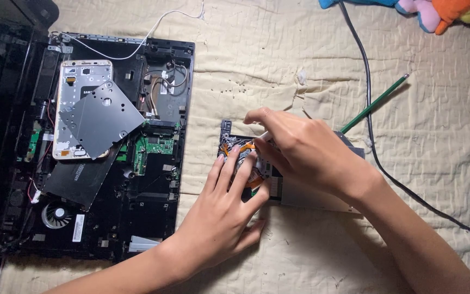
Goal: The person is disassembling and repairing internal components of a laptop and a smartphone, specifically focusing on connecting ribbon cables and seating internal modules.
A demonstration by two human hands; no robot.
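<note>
— So what are the two hands doing at the centre of the frame?

— Both are working on the optical drive (300,188), which is lying flat on the cream cloth (278,65) just right of the opened laptop base (153,179). The left hand (221,218) is pressing down on the drive's exposed mechanism, fingers (235,166) spread flat and clasping nothing, apparently to keep the part from sliding.

— And the right hand (305,155)?

— It is coming in from above, fingers pinched around a slim white tool (264,136), probably a small screwdriver, though the tip is hidden behind the hand. It is pointing toward the orange ribbon cable (246,146) at the drive's upper left corner.

— What is lying around them?

— At the left of the frame, a phone frame (82,71) and a grey metal plate (101,117) are resting on the laptop base, set aside there clear of the hands. A green pencil (376,103) is lying at the upper right, beside a black cable (368,109) that is running down across the cloth.
</note>
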